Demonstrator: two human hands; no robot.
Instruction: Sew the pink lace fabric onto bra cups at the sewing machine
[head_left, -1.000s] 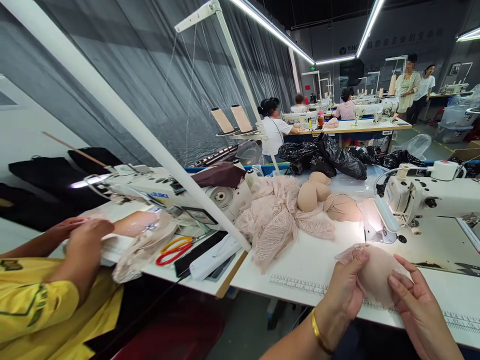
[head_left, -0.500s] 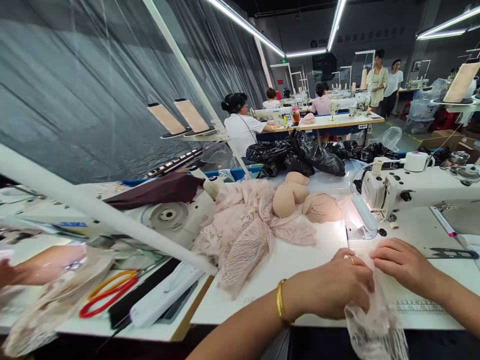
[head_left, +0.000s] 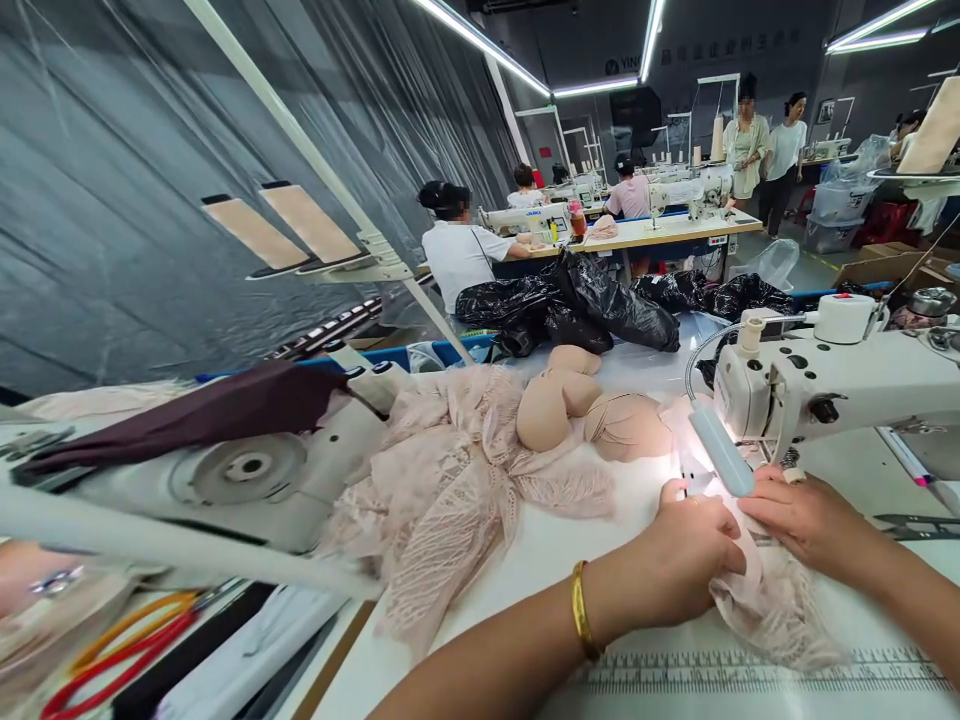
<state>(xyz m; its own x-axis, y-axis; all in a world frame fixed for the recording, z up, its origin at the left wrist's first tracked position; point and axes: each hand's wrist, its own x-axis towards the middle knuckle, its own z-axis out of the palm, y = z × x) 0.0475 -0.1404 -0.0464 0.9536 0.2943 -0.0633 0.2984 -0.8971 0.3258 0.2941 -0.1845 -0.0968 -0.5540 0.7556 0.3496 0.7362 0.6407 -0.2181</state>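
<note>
My left hand [head_left: 686, 560], with a gold bangle on the wrist, presses down on a pale pink lace piece [head_left: 780, 600] lying on the white table [head_left: 570, 530]. My right hand [head_left: 802, 515] holds the same piece from the right, just under the head of the white sewing machine [head_left: 840, 380]. Both hands sit beside the lit needle area and its small lamp [head_left: 720, 455]. Part of the lace is hidden under my hands.
A heap of pink lace [head_left: 450, 480] and several beige foam cups [head_left: 577, 405] lie to the left. Another sewing machine [head_left: 247, 465] stands at far left, with red and yellow scissors [head_left: 112, 640] near it. Black bags [head_left: 585, 300] lie behind. Other people work at tables farther back.
My hands have carried the lace piece from the table's front edge up to the sewing machine's needle area and laid it flat. The view has shifted closer and to the right.
</note>
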